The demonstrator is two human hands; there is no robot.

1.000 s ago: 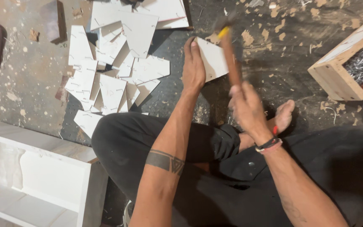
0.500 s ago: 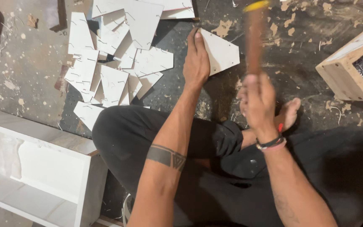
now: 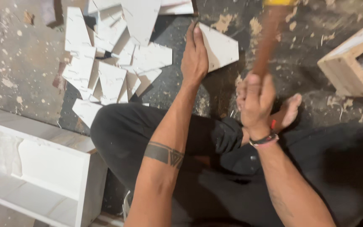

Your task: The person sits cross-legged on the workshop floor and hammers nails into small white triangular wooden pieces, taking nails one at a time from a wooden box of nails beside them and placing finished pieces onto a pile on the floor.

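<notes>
Fingers: left hand (image 3: 195, 59) flat on white triangular board (image 3: 219, 48); right hand (image 3: 255, 103) wrapped round hammer (image 3: 267, 44); dusty floor (image 3: 30, 67).

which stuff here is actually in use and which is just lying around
In use: left hand pressing the white triangular piece; right hand gripping the hammer handle.

Lying about: pile of white pieces, wooden box, white shelf unit.

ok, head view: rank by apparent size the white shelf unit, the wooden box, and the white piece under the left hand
1. White shelf unit, largest, though it is nearer the camera and cut off by the frame edge.
2. Wooden box, also cropped at the right edge.
3. White piece under the left hand; close to the box, so that order is unsure.
</notes>
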